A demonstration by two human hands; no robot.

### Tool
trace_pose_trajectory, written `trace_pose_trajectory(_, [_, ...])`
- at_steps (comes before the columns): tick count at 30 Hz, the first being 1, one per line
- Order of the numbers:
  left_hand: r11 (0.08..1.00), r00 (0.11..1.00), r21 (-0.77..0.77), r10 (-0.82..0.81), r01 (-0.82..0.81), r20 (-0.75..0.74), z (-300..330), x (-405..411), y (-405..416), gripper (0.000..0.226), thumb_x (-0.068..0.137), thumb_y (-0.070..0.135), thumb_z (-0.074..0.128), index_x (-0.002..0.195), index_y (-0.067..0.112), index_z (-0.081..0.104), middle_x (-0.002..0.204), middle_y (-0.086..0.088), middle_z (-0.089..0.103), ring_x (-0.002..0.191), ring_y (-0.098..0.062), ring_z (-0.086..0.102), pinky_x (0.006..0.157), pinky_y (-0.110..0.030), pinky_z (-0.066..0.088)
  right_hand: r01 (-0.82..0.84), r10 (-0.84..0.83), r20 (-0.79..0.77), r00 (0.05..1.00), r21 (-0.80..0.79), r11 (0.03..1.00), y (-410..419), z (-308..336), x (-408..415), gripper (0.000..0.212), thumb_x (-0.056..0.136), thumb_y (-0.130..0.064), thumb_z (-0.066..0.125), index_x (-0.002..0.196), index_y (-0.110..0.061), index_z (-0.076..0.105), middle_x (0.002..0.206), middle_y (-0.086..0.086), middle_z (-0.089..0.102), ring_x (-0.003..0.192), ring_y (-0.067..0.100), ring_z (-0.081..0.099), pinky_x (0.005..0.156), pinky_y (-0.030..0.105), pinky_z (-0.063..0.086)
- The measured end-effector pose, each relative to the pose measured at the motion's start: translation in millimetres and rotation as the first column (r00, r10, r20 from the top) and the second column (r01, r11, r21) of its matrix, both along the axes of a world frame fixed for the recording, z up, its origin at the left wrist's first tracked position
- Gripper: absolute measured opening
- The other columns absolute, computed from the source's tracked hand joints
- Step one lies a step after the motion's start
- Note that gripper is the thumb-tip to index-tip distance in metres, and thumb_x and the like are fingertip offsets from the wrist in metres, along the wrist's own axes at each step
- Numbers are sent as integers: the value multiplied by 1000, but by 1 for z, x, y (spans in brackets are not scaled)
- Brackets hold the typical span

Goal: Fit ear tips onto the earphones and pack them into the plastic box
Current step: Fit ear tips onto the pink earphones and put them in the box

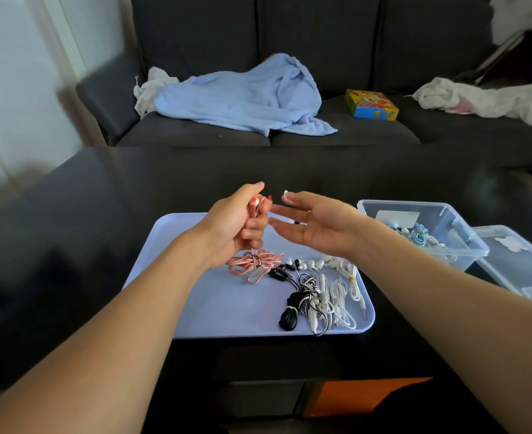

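The red earphones (pixel 253 264) are gripped in the curled left hand (pixel 233 227), buds raised at twelve o'clock and the bundled cable hung over the tray (pixel 196 296), probably for tip fitting; at three o'clock the right hand (pixel 314 225) is spread, nothing clearly held, the box (pixel 421 230) further right

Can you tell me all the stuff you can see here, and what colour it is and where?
Tray: one, pale purple, on the dark table.
Red earphones: one set, red and white, in the left hand, cord bundle hanging down to the tray.
Earphone pile: several, black and white, on the tray's right side.
Box: one, clear plastic, right of the tray, blue earphones inside.
Lid: one, clear, right of the box.
Blanket: one, light blue, on the sofa.
Carton: one, yellow and blue, on the sofa.
Hands: left grips the red earphones; right open beside it.
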State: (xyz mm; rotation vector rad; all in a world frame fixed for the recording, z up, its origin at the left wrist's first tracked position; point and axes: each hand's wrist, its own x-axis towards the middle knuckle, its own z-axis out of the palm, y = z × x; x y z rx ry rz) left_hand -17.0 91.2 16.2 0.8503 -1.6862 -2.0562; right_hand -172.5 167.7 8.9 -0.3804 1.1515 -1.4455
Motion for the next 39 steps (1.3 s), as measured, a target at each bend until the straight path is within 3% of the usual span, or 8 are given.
trace_pose_trajectory(3, [993, 999, -114, 22, -18, 32, 1, -4, 5, 45, 101, 45, 50, 64, 21, 39, 54, 4, 22, 47, -12, 17, 50, -26, 24, -22, 26, 73, 997, -60, 998, -1, 1, 7, 21, 98, -11, 61, 118, -3, 61, 112, 20, 69, 86, 27, 73, 70, 31, 63])
trace_pose_trajectory(6, [983, 995, -166, 85, -75, 51, -1, -6, 5, 45, 102, 41, 51, 64, 22, 37, 55, 5, 22, 47, -12, 16, 47, -25, 19, 28, -19, 104, 994, -84, 996, 0, 3, 11, 35, 97, -6, 61, 129, 8, 59, 106, 21, 67, 86, 24, 72, 76, 29, 63])
trace_pose_trajectory(13, [907, 956, -378, 257, -188, 141, -7, -9, 4, 35, 101, 39, 52, 79, 14, 60, 52, 6, 33, 46, -12, 26, 43, -24, 25, 39, -36, 32, 999, -79, 996, 8, 7, 8, 29, 94, -5, 66, 119, 9, 65, 116, 24, 70, 108, 26, 71, 86, 30, 60])
trace_pose_trajectory(17, [862, 944, -460, 301, -210, 133, -8, -13, 5, 34, 99, 41, 55, 85, 13, 68, 56, 3, 41, 49, -13, 35, 52, -27, 33, 46, -47, -2, 999, -75, 996, 11, 7, 7, 24, 94, -4, 65, 114, 9, 68, 114, 23, 71, 101, 25, 73, 82, 28, 61])
trace_pose_trajectory(22, [865, 952, -447, 295, -230, 80, -11, -16, 4, 32, 97, 41, 60, 90, 12, 71, 53, 5, 40, 41, -8, 32, 47, -25, 30, 84, -82, 25, 996, -109, 990, 10, 3, 1, 20, 95, -2, 63, 111, 9, 68, 106, 21, 72, 91, 22, 73, 78, 26, 62])
trace_pose_trajectory(28, [849, 943, -454, 328, -270, 53, -12, -20, 7, 25, 94, 40, 65, 90, 16, 72, 42, 17, 44, 49, -6, 39, 52, -24, 34, 114, -112, 22, 993, -133, 984, 11, 2, -1, 21, 95, -1, 63, 113, 9, 68, 104, 20, 73, 85, 20, 74, 74, 24, 62])
trace_pose_trajectory(35, [819, 947, -506, 320, -272, 9, -12, -22, 9, 14, 95, 32, 66, 99, 21, 75, 49, 21, 54, 44, 4, 50, 43, -8, 33, 111, -113, -9, 994, -130, 985, 12, 2, -3, 17, 95, 0, 62, 109, 8, 69, 99, 19, 74, 82, 20, 75, 72, 23, 61])
trace_pose_trajectory(39, [796, 942, -520, 332, -309, -51, -11, -22, 10, 16, 93, 27, 69, 102, 17, 78, 75, 12, 69, 46, 7, 53, 43, -5, 34, 109, -115, -46, 992, -130, 986, 13, 2, -4, 21, 95, -1, 62, 113, 8, 69, 104, 20, 74, 88, 22, 75, 74, 24, 61])
